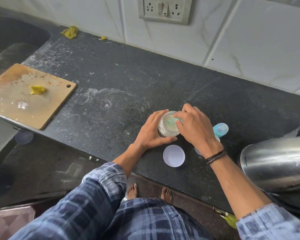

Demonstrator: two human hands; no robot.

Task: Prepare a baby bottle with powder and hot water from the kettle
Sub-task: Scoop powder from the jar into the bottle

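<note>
Left hand (151,132) grips the powder jar (167,132); right hand (196,127) pinches its teal scoop (171,121). Lift level toward the baby bottle (220,129), three o'clock.

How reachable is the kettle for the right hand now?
Likely yes: the kettle stands beside that forearm, nothing between. But the right hand is pinching the scoop in the jar.

The left hand (151,131) curls round the jar (168,131). Fingers of the right hand (196,126) pinch the scoop (171,121) in its mouth. The lid (174,155) lies near the left thumb.
</note>
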